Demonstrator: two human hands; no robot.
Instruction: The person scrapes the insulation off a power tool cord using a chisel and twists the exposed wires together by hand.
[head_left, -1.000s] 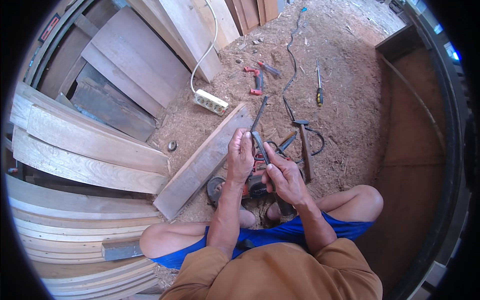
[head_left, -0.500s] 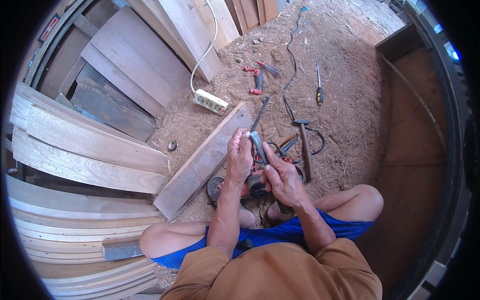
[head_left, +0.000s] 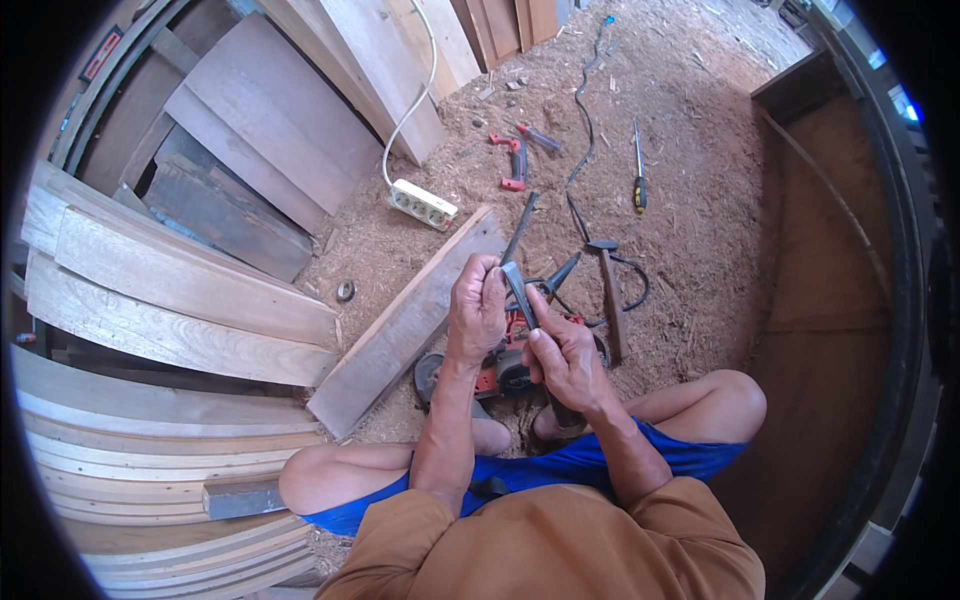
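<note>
My right hand [head_left: 565, 355] is closed around a chisel, its pale steel blade [head_left: 518, 292] slanting up and left toward my other hand. The chisel's dark handle [head_left: 566, 412] shows below my palm. My left hand [head_left: 477, 308] is closed on a dark narrow bar [head_left: 520, 222] that sticks out above the fingers; its exact kind I cannot tell. The left thumb and fingertips are at the blade's upper end. Beneath both hands lies a red and black power tool [head_left: 487, 378], partly hidden by them, between my feet.
A thick plank [head_left: 400, 325] lies left of my hands. A hammer [head_left: 612, 305], a screwdriver [head_left: 639, 180], a red tool handle [head_left: 514, 165] and a black cord [head_left: 582, 110] lie on sawdust. A white power strip [head_left: 422, 204] sits beyond the plank. Stacked boards [head_left: 180, 290] line the left.
Both hands keep nearly the same place and grip on the chisel and bar. The yellowish-brown strip visible behind my right hand earlier no longer shows.
</note>
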